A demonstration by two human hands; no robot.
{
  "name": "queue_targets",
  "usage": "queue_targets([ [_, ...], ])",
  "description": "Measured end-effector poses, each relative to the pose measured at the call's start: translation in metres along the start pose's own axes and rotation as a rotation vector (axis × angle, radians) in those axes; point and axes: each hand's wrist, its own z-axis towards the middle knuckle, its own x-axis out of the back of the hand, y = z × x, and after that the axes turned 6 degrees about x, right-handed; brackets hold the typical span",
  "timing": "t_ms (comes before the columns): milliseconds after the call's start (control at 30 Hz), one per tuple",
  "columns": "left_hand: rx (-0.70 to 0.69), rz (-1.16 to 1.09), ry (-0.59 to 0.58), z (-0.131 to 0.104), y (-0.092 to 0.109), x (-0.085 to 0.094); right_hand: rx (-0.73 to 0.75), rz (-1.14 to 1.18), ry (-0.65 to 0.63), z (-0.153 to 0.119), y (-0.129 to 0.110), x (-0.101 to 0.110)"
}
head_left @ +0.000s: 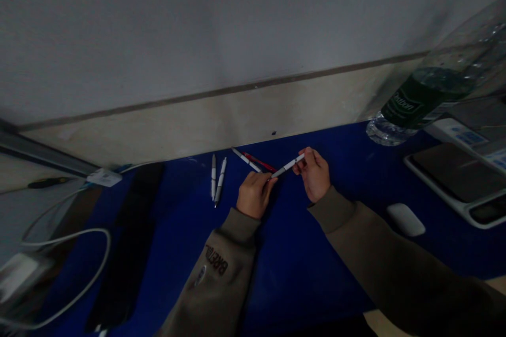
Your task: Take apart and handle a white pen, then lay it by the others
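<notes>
A white and grey pen (pixel 288 166) slants between my two hands above the blue tabletop. Its grey end is pinched in the fingertips of my left hand (pixel 255 193). At the white upper end, my right hand (pixel 313 175) grips it between thumb and fingers. Just behind my left hand lie a red pen (pixel 259 162) and another white and grey pen (pixel 245 159), their near ends partly hidden. Farther left, two white and grey pens, one left (pixel 214 178) and one right (pixel 221 181), rest side by side on the table.
A large bottle with a green label (pixel 409 100) stands at the back right by the wall. Near it are a scale (pixel 454 174) and a white rounded object (pixel 406 219). Dark flat objects (pixel 126 242) and a white cable (pixel 106 253) lie on the left.
</notes>
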Motion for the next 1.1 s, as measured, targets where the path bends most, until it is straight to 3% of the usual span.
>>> queue_targets([
  [133, -0.022, 0.045, 0.028, -0.0008, 0.0002, 0.0014, -0.003, 0.027, 0.017, 0.0002, 0.0005, -0.0001],
  [367, 0.017, 0.064, -0.129, 0.001, 0.0026, 0.001, 0.002, 0.027, 0.016, -0.0014, 0.0011, -0.0002],
  [600, 0.006, 0.071, -0.017, 0.0005, 0.0024, 0.0015, -0.008, 0.014, -0.004, -0.0018, 0.0015, 0.0008],
  [833, -0.175, 0.141, 0.119, -0.0012, 0.0051, -0.0003, -0.068, 0.058, 0.006, 0.0002, 0.0004, 0.002],
  [967, -0.226, 0.198, 0.111, -0.0017, 0.006, -0.0003, -0.071, 0.045, 0.02, 0.0007, -0.0001, 0.0017],
  [1100, -0.175, 0.185, 0.061, -0.0023, 0.0059, 0.0, -0.045, 0.044, 0.036, 0.001, -0.0017, -0.0002],
])
